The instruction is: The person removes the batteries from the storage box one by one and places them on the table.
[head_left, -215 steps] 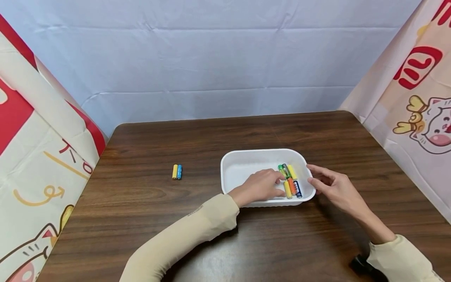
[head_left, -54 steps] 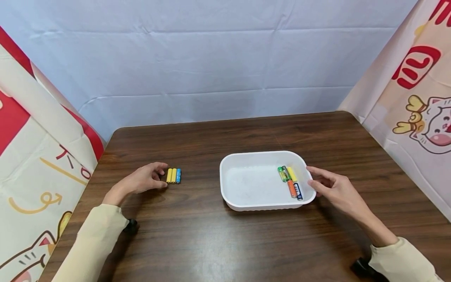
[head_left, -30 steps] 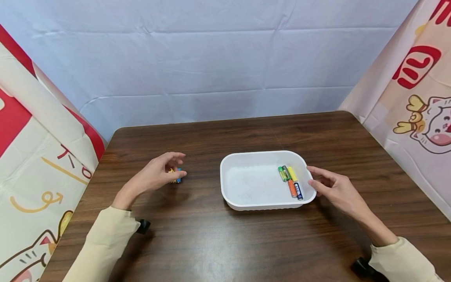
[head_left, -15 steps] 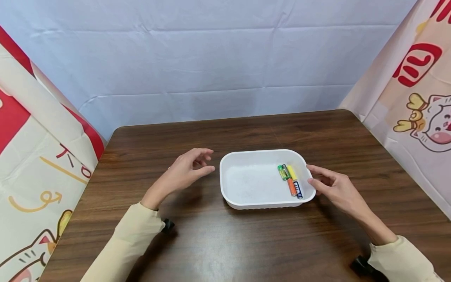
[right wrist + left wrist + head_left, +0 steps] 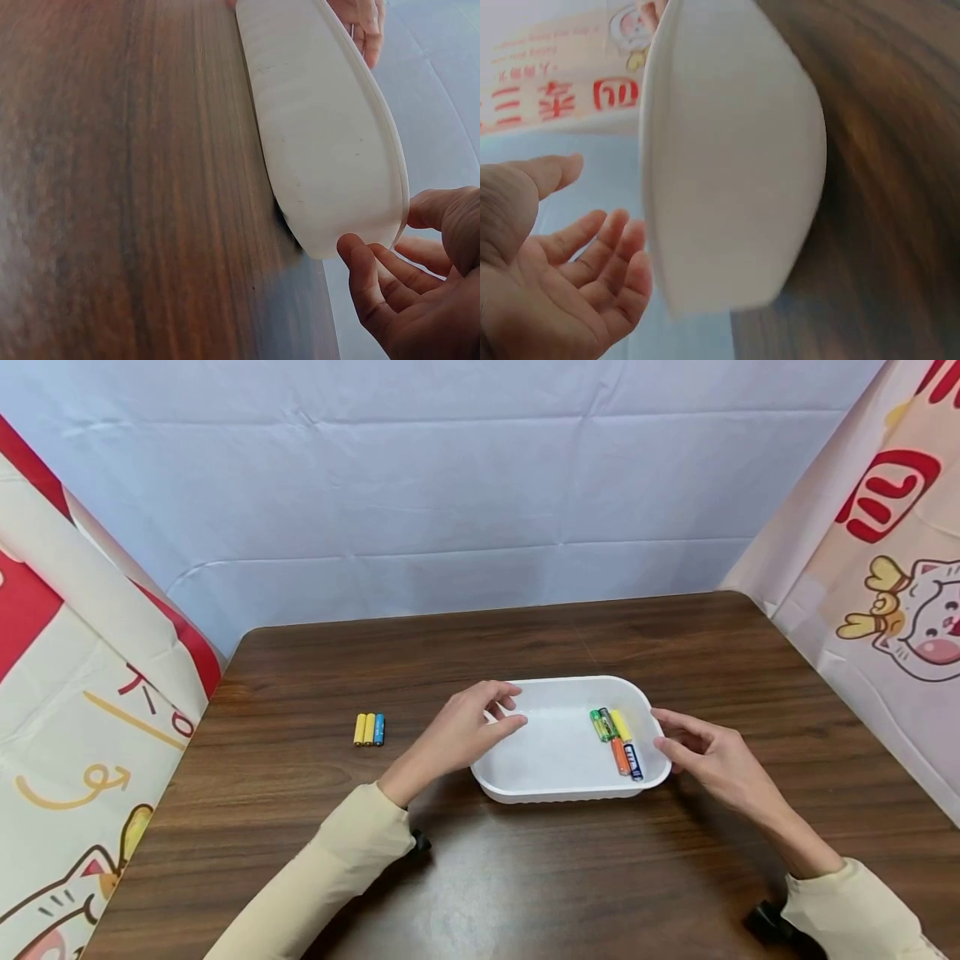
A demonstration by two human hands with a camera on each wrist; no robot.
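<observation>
My left hand [image 5: 468, 727] hovers over the left end of a white plastic tray [image 5: 540, 795], its fingers loosely bent and nothing between them. The left wrist view shows its palm beside the tray's outer wall [image 5: 735, 165]. At the opposite end my right hand [image 5: 712, 764] grips the rim, thumb and fingers at the end wall [image 5: 330, 232]. Inside the tray, towards the right, lie several small batteries: green ones [image 5: 602, 724], a yellow one [image 5: 621, 725], an orange one [image 5: 620, 756] and a dark blue one [image 5: 633, 762].
On the brown wooden table [image 5: 465, 877], left of the tray, two yellow batteries [image 5: 364, 729] and a blue battery [image 5: 379, 729] lie side by side. A white sheet [image 5: 450, 485] hangs behind, with printed cloths at both sides.
My left hand has taken a yellow battery from the tray and set it beside the pair on the left, then let go and moved right to the tray. My right hand has stayed put.
</observation>
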